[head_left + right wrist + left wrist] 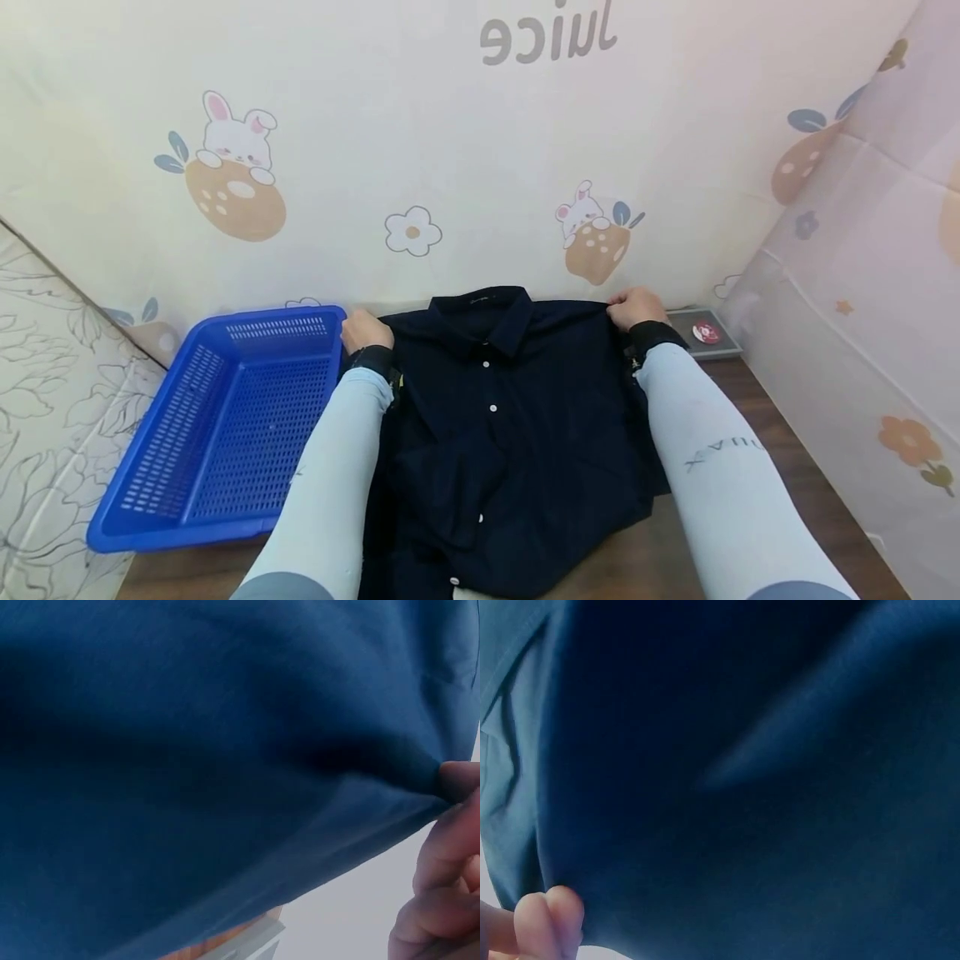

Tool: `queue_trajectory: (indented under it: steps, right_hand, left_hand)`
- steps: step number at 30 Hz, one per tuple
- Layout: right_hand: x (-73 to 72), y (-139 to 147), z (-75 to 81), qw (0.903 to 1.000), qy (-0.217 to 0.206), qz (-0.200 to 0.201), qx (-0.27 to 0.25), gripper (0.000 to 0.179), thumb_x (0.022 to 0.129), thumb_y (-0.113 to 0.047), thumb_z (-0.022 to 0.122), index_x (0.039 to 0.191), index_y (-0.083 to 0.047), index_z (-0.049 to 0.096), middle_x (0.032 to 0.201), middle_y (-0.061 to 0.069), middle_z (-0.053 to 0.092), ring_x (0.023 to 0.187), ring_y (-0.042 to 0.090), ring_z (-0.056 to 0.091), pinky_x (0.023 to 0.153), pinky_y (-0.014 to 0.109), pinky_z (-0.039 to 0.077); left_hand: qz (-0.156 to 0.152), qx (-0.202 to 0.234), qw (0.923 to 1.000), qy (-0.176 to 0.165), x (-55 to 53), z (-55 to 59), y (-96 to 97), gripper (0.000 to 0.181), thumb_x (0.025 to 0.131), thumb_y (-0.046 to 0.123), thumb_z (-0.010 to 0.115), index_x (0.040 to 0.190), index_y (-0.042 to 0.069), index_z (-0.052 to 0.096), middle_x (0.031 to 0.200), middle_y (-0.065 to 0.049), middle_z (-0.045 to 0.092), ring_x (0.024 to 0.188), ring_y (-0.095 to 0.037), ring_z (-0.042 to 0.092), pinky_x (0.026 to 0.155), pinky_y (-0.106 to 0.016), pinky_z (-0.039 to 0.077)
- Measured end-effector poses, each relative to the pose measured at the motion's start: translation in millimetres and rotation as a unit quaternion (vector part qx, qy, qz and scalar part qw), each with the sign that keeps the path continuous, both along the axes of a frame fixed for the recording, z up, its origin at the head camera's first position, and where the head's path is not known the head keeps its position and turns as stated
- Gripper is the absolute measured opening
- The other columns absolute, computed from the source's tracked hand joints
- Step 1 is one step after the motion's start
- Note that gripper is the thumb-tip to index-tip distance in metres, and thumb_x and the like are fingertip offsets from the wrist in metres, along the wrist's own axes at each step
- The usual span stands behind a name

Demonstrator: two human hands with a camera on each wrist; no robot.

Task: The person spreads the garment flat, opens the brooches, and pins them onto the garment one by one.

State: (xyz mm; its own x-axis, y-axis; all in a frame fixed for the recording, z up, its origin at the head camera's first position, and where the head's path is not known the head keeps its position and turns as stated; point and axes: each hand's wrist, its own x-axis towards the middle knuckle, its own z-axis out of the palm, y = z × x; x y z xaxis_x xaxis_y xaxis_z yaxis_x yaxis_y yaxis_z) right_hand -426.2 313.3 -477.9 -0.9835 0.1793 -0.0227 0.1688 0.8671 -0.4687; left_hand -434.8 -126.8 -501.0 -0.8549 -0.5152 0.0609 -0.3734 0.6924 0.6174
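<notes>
Sleeves point(712, 475) flank shirt point(562, 417) over brown tabletop point(626, 567), bunny-print backdrop point(487, 158)

The head camera faces forward and down over the shirt point(525, 442), basket point(247, 442) and desk point(750, 408); wrist cameras look from close in, left grip point(367, 331) and right grip point(637, 308) at their frames' outer edges. All three share the shirt, apparently its shoulders in the dark close-ups.
</notes>
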Motion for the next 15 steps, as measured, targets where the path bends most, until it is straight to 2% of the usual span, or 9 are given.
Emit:
queue_trajectory:
  steps: [2,5,9,12,15]
  right_hand:
    - [-0.1,-2,-0.5,0.9997,-0.014,-0.005,-0.018,0.032,0.089,-0.018,0.055,0.114,-0.003,0.069,0.092,0.014,0.07,0.08,0.029,0.063,0.081,0.046,0.047]
    - [1.9,-7,-1.7,0.9984,-0.03,-0.006,-0.047,0.031,0.092,-0.017,0.055,0.115,-0.001,0.069,0.08,0.008,0.072,0.064,0.017,0.066,0.086,0.045,0.048]
    - [5.6,-13,-4.9,0.9957,-0.046,0.005,-0.08,0.032,0.096,-0.015,0.051,0.118,0.003,0.065,0.09,0.012,0.073,0.062,0.012,0.068,0.096,0.045,0.044]
    - [6.0,-16,-10.0,0.9919,-0.069,0.022,-0.105,0.037,0.098,-0.014,0.047,0.128,0.005,0.058,0.107,0.02,0.068,0.07,0.015,0.07,0.098,0.046,0.042]
    - [1.9,-16,-18.5,0.9857,-0.106,0.045,-0.123,0.044,0.1,-0.015,0.044,0.138,0.006,0.045,0.118,0.027,0.06,0.076,0.019,0.071,0.099,0.048,0.041]
  left_hand:
    - [-0.001,-0.004,1.0,-0.007,0.2,-2.4,-0.5,0.025,0.083,0.004,0.061,0.103,-0.007,0.069,0.101,-0.027,0.067,0.094,-0.042,0.064,0.082,-0.05,0.05]
    - [-0.002,-0.014,0.9997,-0.018,0.4,-4.9,-1.6,0.025,0.083,0.004,0.06,0.102,-0.008,0.069,0.101,-0.027,0.067,0.095,-0.042,0.063,0.083,-0.05,0.05]
    - [-0.024,-0.023,0.9985,-0.044,0.6,-7.6,-1.8,0.027,0.083,0.007,0.059,0.104,-0.009,0.068,0.101,-0.026,0.067,0.094,-0.041,0.063,0.083,-0.049,0.05]
    - [-0.061,-0.011,0.9946,-0.084,1.7,-8.8,-0.8,0.03,0.084,0.011,0.059,0.106,-0.008,0.067,0.104,-0.026,0.066,0.094,-0.04,0.063,0.084,-0.048,0.05]
    - [-0.109,-0.002,0.9857,-0.128,2.5,-10.5,0.0,0.041,0.085,0.018,0.058,0.116,-0.009,0.061,0.113,-0.028,0.062,0.102,-0.042,0.06,0.089,-0.05,0.047]
